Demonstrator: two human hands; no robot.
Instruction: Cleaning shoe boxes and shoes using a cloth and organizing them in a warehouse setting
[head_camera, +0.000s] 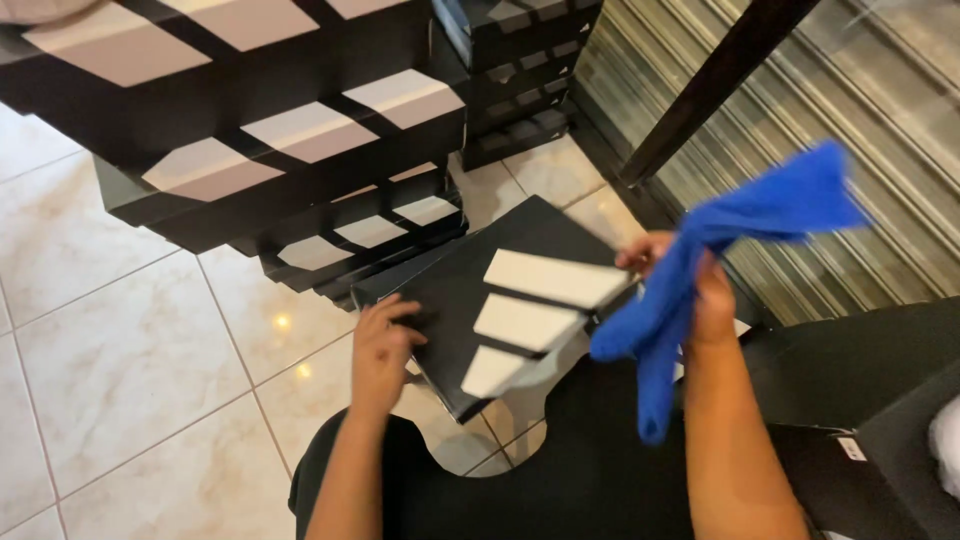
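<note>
— Where is the black box (450, 290), and how is it held?

— The left hand (382, 350) grips its near edge and keeps it tilted above the lap, so the pale stripes face up. The right hand (700, 290) is closed on a blue cloth (730, 240) at the far corner.

— And the room?

— Glossy beige floor tiles (130, 350), a stack of similar boxes (300, 130) behind, a metal shutter (850, 120) at right.

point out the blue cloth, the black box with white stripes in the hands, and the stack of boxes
crumpled blue cloth (700, 270), head view, on its bunched middle
flat black cardboard box with white stripes (455, 290), head view, on its bare black lid
stack of black striped boxes (330, 190), head view, on a dark side edge
</note>
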